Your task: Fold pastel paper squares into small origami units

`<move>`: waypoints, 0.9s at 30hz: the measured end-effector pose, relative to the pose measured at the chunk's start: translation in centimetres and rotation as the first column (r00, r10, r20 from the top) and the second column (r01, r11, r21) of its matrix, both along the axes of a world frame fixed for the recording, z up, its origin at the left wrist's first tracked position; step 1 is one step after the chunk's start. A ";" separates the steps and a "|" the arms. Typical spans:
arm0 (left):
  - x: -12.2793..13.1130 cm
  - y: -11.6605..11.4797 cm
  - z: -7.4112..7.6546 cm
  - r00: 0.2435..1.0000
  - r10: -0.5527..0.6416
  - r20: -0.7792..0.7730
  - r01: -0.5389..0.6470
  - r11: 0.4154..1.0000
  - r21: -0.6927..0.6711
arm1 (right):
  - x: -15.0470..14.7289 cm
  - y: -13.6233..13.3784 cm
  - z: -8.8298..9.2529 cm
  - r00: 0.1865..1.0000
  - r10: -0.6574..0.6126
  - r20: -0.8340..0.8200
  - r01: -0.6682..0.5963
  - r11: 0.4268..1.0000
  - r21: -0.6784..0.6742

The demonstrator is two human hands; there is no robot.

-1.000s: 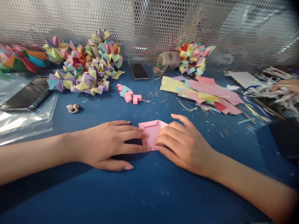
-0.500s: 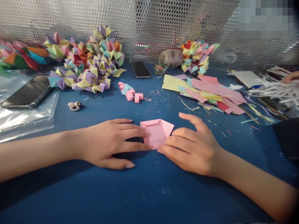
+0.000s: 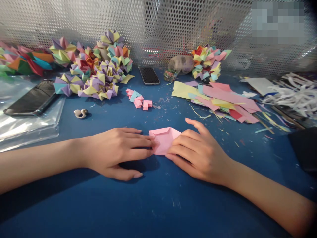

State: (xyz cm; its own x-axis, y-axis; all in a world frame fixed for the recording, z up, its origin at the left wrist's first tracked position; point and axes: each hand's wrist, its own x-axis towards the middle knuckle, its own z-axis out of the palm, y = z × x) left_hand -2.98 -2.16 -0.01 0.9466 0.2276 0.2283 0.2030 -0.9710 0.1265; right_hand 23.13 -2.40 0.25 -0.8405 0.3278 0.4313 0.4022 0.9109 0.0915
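Note:
A small piece of pink paper (image 3: 163,142) lies on the blue table, with a narrow fold along its top left edge. My left hand (image 3: 119,150) rests flat beside it, fingers stretched out and tips pressing its left side; the thumb stays apart on the table. At the paper's right side, my right hand (image 3: 200,155) has its fingers curled, with the fingertips and thumb on the lower right edge and the little finger raised. These fingers hide the right corner. Beyond the paper lie small folded pink and blue paper pieces (image 3: 139,99).
Colourful folded-paper clusters (image 3: 99,76) stand at the back left. A dark phone (image 3: 149,76) lies by the perforated metal screen (image 3: 158,26). Loose paper strips (image 3: 218,99) are at the right. Another phone (image 3: 31,97) rests on clear plastic at the left, near a small earring-like object (image 3: 80,113).
My right hand has shifted slightly left, covering more of the paper's right corner. The paper's lower edge sits a little higher. My left fingertips have drawn back slightly.

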 end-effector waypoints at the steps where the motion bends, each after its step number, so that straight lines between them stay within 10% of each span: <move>1: 0.0 0.0 0.0 1.000 -0.003 -0.003 0.003 1.000 0.003 | -0.1 0.0 0.0 1.000 -0.007 0.003 0.007 1.000 0.008; 27: 0.0 -0.2 0.1 0.992 0.017 -0.123 -0.018 1.000 -0.002 | -0.2 1.8 -1.0 0.920 -0.381 -0.091 0.346 0.899 -0.267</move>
State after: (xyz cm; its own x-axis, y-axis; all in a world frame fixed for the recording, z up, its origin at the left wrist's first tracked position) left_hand -2.98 -2.35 0.10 0.9634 0.2448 0.1093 0.2340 -0.9668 0.1025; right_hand 22.96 -0.63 -0.74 -0.5807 0.7075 0.4027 0.7022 0.6856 -0.1919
